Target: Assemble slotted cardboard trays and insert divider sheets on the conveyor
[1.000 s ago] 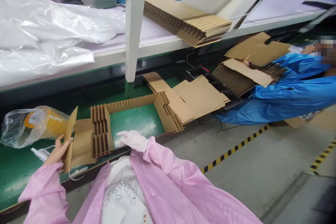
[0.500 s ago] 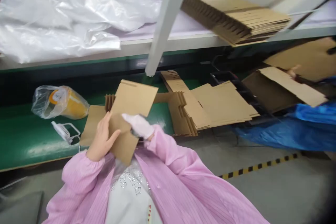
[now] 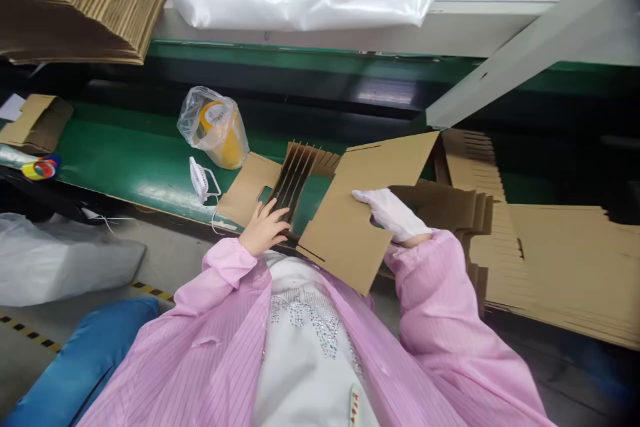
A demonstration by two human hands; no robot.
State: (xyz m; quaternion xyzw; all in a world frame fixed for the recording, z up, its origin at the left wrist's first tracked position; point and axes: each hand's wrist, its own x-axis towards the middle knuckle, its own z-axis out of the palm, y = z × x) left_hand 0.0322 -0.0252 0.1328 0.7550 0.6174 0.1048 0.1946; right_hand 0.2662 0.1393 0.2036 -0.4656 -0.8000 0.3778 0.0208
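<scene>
1. The gloved right hand has its grip closed on the notched cardboard sheet at a cutout; the sheet slants over the bench.
2. The left hand is open and holds nothing, fingers spread at the slotted cardboard dividers; contact is unclear.
3. Steadying the dividers lightly should avoid bent slots.
4. Print on the bagged yellow roll is illegible.

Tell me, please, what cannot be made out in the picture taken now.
Head view, right hand: some fingers hidden beneath the cardboard sheet.
Head view, green surface: partly covered by that sheet.
Head view, label in the plastic bag: print too small and blurred.
Head view, cardboard stack: cut off by top and left edges.
</scene>
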